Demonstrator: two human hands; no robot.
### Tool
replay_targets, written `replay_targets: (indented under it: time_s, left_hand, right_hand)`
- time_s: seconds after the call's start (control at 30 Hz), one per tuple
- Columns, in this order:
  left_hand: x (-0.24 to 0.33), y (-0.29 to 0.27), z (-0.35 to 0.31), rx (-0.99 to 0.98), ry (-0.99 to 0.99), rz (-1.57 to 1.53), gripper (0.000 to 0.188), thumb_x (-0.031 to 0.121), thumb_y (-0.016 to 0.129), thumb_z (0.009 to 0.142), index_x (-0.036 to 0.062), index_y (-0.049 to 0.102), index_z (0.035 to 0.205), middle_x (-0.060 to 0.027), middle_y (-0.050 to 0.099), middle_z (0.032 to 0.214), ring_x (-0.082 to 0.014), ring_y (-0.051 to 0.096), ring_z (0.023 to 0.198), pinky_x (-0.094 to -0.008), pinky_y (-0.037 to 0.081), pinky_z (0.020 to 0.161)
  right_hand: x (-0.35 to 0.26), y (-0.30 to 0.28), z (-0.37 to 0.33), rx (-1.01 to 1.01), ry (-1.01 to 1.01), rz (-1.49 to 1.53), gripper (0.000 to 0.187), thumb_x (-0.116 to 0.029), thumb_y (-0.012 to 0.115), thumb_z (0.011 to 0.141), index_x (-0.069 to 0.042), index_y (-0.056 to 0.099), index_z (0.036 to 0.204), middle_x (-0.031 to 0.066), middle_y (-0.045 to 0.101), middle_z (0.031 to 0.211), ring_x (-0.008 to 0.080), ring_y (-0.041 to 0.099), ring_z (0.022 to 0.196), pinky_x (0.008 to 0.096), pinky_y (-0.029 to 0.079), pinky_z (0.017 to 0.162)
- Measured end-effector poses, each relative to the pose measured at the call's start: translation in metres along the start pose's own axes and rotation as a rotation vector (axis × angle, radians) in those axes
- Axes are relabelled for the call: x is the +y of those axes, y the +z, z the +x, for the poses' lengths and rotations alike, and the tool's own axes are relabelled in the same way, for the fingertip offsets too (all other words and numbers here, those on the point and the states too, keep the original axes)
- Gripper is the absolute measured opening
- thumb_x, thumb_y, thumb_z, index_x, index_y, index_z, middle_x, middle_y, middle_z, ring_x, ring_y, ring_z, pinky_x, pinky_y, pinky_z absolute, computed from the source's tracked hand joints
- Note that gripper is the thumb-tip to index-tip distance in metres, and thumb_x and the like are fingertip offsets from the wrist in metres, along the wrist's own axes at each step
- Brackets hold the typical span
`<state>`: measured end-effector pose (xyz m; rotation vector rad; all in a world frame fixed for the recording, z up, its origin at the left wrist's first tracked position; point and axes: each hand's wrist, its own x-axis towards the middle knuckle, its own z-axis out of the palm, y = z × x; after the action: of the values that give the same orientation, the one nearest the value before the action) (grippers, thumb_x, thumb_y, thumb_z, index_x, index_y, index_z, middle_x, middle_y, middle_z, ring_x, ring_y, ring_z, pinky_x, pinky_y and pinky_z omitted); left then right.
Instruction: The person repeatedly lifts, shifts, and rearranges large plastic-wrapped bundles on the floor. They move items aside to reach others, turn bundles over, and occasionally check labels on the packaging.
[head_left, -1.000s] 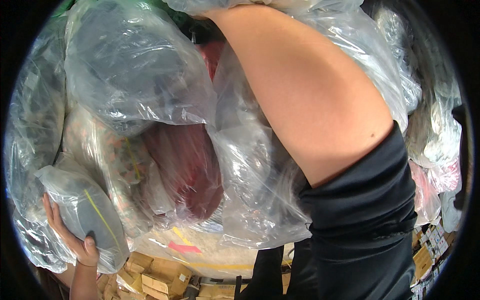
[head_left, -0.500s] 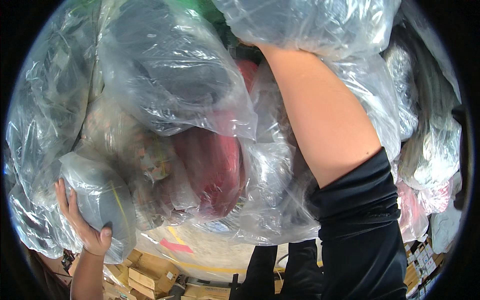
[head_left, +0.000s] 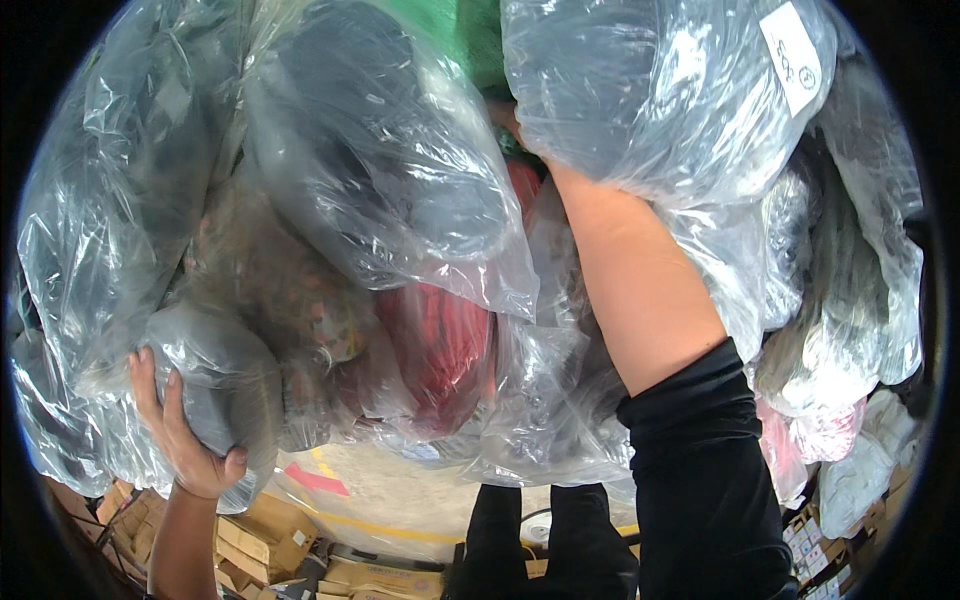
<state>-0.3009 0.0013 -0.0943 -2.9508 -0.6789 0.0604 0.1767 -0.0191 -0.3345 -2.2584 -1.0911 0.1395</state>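
Observation:
At the lower left, my left hand grips the side of a clear plastic bag with grey contents, thumb on one side and fingers spread along it. My right hand reaches far in, among the bags at the top. Its fingers are mostly hidden by a large clear bag of grey-blue contents, which carries a white label. Another big clear bag with dark grey contents hangs between my arms. Below it are a bag with dark red contents and a patterned one.
Green plastic shows at the top. More clear bags are piled along the left and right. Cardboard boxes lie on the floor at the lower left. Yellow floor lines and a pink strip show near my legs.
The large bag at the upper right appears lower, and its white label has come into view. My right forearm sits slightly lower. My left hand keeps its hold on the same bag.

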Motion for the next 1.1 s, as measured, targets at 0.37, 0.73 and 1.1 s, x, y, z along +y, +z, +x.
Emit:
replay_targets:
  time_s: [0.37,0.73,1.1]
  left_hand:
    - [-0.003,0.003,-0.005,0.011,-0.031,-0.019,0.094,0.076,0.041,0.088,0.0037,0.039,0.148,-0.0342,0.033,0.151,-0.0527,0.029,0.142,-0.0632,0.023,0.114]
    - [-0.003,0.004,-0.002,0.034,-0.02,-0.024,0.094,0.076,0.043,0.088,0.0023,0.041,0.146,-0.0344,0.034,0.151,-0.0501,0.03,0.143,-0.0612,0.023,0.114]
    - [-0.004,0.006,-0.003,0.053,-0.029,-0.03,0.094,0.077,0.043,0.088,0.0032,0.041,0.146,-0.0333,0.035,0.151,-0.0495,0.03,0.143,-0.0615,0.023,0.114]
  right_hand:
    - [-0.007,0.002,-0.012,0.029,-0.029,-0.037,0.046,-0.028,0.057,0.09,-0.004,0.059,0.129,0.022,0.059,0.133,0.0397,0.055,0.125,0.0462,0.042,0.107]
    - [-0.009,0.005,-0.02,0.023,-0.05,-0.041,0.046,-0.028,0.058,0.09,-0.004,0.059,0.129,0.0221,0.059,0.133,0.0398,0.055,0.125,0.0462,0.041,0.107]
    - [-0.011,0.006,-0.017,0.02,-0.07,-0.047,0.046,-0.028,0.058,0.09,-0.004,0.059,0.129,0.0223,0.059,0.133,0.04,0.055,0.125,0.0462,0.041,0.107]
